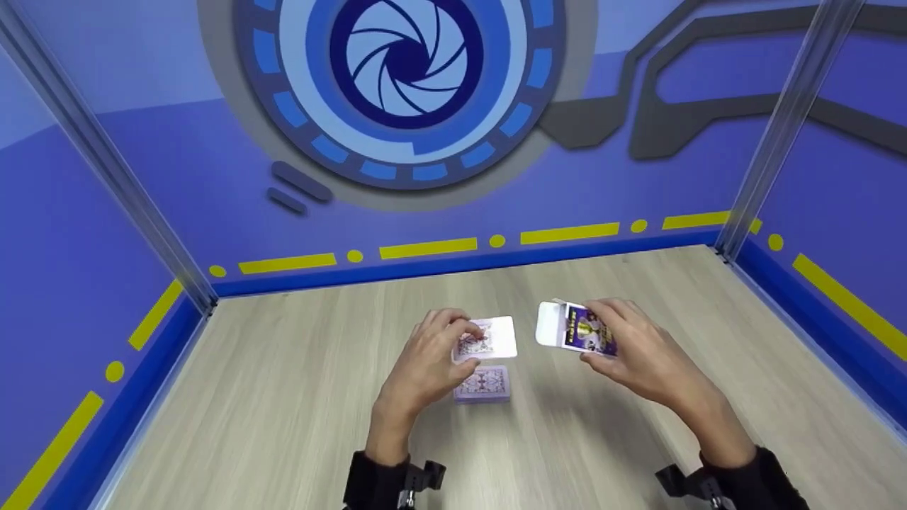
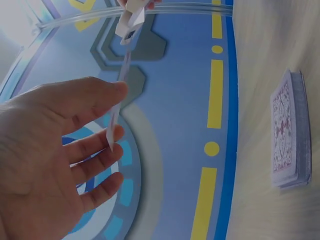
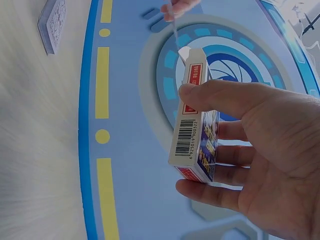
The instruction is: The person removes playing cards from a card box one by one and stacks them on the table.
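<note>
Above the wooden table (image 1: 283,397), the left hand (image 1: 425,365) pinches a few playing cards (image 1: 489,340) over the deck (image 1: 482,384). Right of it, the right hand (image 1: 638,354) grips the open card box (image 1: 577,329). Next, I think, the cards must meet the box mouth.

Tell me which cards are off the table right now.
The few cards pinched in the left hand; the stack of cards beneath lies flat on the table.
</note>
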A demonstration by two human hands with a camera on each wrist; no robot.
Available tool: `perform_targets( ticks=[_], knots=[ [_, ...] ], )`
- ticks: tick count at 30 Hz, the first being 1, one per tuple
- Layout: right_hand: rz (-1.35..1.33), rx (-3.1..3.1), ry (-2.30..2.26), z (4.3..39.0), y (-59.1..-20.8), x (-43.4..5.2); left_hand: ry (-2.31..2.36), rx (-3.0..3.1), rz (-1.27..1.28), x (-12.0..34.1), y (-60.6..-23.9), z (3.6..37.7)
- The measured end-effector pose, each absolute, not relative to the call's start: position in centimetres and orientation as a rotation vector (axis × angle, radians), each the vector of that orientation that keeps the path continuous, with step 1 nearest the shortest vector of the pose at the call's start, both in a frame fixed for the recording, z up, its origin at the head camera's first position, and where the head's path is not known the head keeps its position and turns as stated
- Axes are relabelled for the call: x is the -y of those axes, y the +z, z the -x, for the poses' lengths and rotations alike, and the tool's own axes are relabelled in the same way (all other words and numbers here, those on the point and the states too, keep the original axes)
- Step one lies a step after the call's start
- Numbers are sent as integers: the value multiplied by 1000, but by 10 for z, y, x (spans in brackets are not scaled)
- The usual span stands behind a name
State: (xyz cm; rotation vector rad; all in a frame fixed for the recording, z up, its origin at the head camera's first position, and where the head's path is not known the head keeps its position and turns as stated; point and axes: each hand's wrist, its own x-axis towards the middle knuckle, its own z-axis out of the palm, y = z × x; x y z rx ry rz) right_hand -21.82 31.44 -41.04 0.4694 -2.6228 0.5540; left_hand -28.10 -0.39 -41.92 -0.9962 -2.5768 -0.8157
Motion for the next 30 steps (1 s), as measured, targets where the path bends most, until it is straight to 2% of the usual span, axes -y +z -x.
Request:
perform_targets(
  ticks=[30],
  knots=[
    [-466,2633,542,218,-412,-311,-696,2938,899,-10,-479,298]
  ],
)
